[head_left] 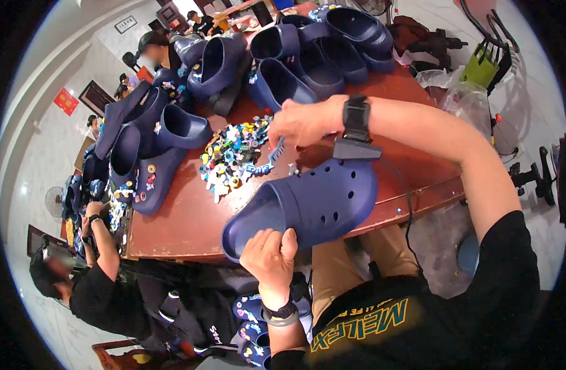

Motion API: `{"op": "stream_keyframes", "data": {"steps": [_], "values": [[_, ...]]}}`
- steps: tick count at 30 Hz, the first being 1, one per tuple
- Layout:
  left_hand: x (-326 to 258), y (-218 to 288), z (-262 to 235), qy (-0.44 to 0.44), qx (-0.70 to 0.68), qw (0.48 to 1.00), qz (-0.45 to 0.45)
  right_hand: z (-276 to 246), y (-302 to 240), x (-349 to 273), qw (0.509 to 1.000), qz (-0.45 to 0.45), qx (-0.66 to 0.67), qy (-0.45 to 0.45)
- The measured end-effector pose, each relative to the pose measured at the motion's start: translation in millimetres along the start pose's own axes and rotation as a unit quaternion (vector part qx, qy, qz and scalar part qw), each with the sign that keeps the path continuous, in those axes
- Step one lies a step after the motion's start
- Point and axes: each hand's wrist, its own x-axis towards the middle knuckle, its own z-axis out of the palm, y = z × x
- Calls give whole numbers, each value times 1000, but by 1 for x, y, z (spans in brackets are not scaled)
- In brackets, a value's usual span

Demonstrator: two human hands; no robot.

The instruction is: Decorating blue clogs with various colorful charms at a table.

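A navy clog (320,197) with holes across its toe lies tilted over the table's near edge, its toe to the right. My left hand (270,256) is closed on its near side, by the opening, thumb up. My right hand (307,120) is over the heap of small colourful shoe charms (230,157), fingertips pinched on a blue lettered charm (277,151). Another blue-and-white lettered charm (257,169) lies at the edge of the heap. No charms show on the clog's visible upper.
More navy clogs (283,83) crowd the far side of the red-brown table (178,231); a charm-studded one (153,179) stands left. A co-worker (104,277) sits at the left. Decorated clogs (252,333) sit below the table. A black cable (410,216) hangs over the near edge.
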Motion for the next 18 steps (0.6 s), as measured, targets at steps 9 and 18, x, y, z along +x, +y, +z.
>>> {"op": "stream_keyframes", "data": {"steps": [9, 18], "values": [[3, 6, 6, 22, 47, 998, -41, -9, -81, -94, 934, 7, 307, 184], [12, 12, -1, -37, -16, 996, -82, 22, -109, -112, 941, 6, 237, 242]]}}
